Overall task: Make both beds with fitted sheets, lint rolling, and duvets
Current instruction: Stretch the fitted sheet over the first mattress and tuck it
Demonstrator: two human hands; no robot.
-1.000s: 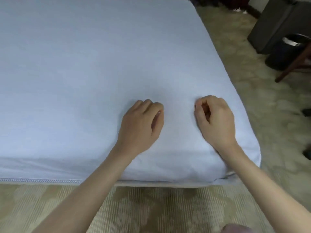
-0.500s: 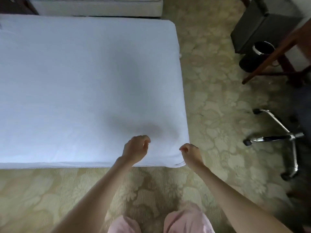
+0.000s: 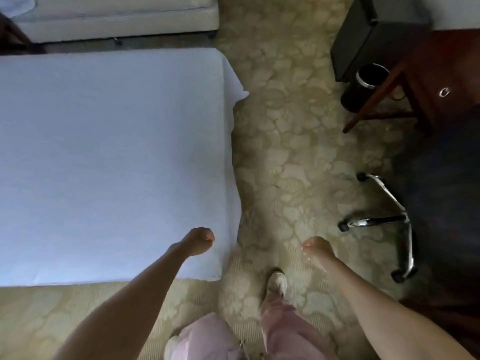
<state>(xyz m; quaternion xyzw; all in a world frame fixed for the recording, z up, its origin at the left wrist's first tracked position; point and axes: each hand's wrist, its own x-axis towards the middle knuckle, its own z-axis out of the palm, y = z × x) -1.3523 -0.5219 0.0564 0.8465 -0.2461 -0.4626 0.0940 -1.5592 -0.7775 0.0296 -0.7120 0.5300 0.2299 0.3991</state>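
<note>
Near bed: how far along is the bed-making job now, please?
Done: the fitted sheet lies smooth over the near bed, though one far corner flap sticks out. In hand: nothing; the left hand and right hand hold nothing. Left: the second bed looks bare; no lint roller or duvet is in view.

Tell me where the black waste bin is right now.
Head view, upper right: the black waste bin stands on the carpet, between the wooden desk and the dark cabinet, across the floor from the bed.
</note>
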